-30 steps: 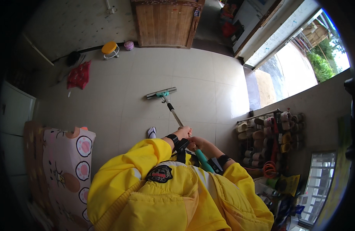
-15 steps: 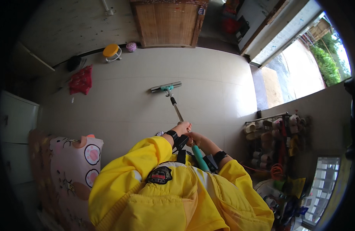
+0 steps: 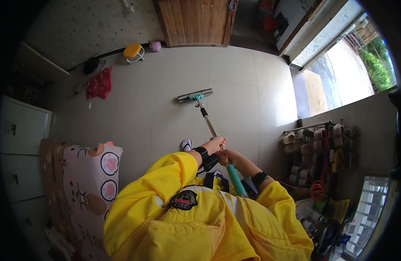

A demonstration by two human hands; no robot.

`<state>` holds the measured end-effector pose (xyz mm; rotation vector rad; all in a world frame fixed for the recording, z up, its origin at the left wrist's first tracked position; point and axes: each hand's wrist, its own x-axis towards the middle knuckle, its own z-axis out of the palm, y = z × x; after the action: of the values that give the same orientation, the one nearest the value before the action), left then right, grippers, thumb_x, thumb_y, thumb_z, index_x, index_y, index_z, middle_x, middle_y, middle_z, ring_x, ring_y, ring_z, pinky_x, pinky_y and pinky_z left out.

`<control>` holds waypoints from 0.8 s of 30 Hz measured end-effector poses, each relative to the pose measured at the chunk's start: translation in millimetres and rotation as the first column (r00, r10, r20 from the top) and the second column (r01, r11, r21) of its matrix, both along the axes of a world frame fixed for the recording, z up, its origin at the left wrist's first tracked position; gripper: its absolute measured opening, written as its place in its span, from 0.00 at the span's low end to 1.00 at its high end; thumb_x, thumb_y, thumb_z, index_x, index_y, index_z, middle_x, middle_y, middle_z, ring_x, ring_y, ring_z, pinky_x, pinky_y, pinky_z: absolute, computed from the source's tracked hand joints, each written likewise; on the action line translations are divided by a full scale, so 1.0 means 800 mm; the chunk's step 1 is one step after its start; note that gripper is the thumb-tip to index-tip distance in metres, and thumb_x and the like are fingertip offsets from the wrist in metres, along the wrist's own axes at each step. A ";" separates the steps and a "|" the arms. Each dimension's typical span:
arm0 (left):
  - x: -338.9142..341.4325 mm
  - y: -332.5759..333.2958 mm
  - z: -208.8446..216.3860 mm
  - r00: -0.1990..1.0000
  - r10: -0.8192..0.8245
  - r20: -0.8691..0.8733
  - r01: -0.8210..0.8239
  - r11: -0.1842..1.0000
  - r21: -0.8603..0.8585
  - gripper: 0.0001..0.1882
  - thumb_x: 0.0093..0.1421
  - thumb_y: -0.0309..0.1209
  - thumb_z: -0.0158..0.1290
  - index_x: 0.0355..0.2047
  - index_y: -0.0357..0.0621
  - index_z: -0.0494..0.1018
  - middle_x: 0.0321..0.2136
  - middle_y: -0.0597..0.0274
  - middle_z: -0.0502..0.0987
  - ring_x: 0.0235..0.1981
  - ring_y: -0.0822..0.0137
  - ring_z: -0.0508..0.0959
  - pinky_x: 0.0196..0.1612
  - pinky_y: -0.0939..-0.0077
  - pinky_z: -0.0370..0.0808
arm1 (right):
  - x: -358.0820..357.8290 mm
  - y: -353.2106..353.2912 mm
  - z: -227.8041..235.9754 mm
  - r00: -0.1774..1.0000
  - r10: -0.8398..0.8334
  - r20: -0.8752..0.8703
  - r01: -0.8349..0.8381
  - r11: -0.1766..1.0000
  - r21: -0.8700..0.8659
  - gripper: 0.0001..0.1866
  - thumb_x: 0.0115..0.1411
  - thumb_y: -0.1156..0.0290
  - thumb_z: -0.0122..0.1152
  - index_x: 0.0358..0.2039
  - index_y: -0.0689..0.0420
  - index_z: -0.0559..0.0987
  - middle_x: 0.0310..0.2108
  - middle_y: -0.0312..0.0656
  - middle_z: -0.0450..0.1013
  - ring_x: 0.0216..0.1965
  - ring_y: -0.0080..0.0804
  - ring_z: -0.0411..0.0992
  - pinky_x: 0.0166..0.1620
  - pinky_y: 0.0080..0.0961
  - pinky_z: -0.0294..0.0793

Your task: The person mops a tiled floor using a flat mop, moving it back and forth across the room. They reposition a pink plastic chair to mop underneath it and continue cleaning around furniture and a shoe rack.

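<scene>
I hold a long-handled floor mop with both hands. Its flat grey and teal head (image 3: 195,95) lies on the pale tiled floor (image 3: 248,100) ahead of me. The metal pole (image 3: 208,122) runs back from the head to a teal grip (image 3: 236,180) near my chest. My left hand (image 3: 214,144) is closed around the pole higher up. My right hand (image 3: 227,157) grips it just below, touching the left. Both arms wear yellow jacket sleeves (image 3: 165,182) and black wristbands. My foot (image 3: 186,145) shows just left of my hands.
A wooden door (image 3: 196,21) stands at the far wall, with a small yellow stool (image 3: 133,51) and a pink object (image 3: 155,45) beside it. A red cloth (image 3: 99,83) lies at left. A shoe rack (image 3: 322,148) lines the right wall. A patterned cushion (image 3: 87,182) and white cabinet (image 3: 18,139) sit left.
The mop head has slid further away from me across the tiles, and my view has shifted slightly. Both hands keep their grip on the pole.
</scene>
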<state>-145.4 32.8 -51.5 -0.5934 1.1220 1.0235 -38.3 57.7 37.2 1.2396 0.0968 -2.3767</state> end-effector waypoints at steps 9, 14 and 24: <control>0.088 -0.009 0.006 0.998 0.031 -0.048 -0.034 0.998 -0.053 0.08 0.49 0.22 0.34 0.21 0.41 0.64 0.15 0.68 0.61 0.08 0.78 0.54 0.10 0.88 0.50 | 0.086 -0.003 0.013 0.999 0.042 -0.014 -0.043 0.994 -0.099 0.16 0.53 0.72 0.47 0.11 0.51 0.57 0.07 0.28 0.52 0.06 0.14 0.50 0.08 0.08 0.49; 0.063 0.009 -0.003 0.996 0.042 -0.078 -0.046 0.997 -0.060 0.08 0.49 0.21 0.34 0.21 0.40 0.64 0.15 0.67 0.62 0.08 0.78 0.54 0.10 0.89 0.50 | 0.056 0.009 0.005 0.999 0.038 0.007 -0.038 0.995 -0.092 0.16 0.53 0.73 0.45 0.11 0.52 0.57 0.07 0.29 0.52 0.07 0.13 0.50 0.08 0.08 0.49; -0.075 0.043 0.005 0.994 0.068 -0.088 -0.072 0.996 -0.044 0.08 0.48 0.19 0.33 0.21 0.38 0.64 0.16 0.65 0.63 0.09 0.78 0.54 0.09 0.90 0.50 | -0.078 0.041 -0.022 0.999 0.049 -0.018 -0.049 0.999 -0.020 0.11 0.54 0.71 0.43 0.15 0.55 0.63 0.08 0.29 0.57 0.06 0.12 0.54 0.08 0.05 0.53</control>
<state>-205.4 67.2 -47.9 -0.6348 1.2116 1.0939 -100.7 90.8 19.2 1.1940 0.1064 -2.3409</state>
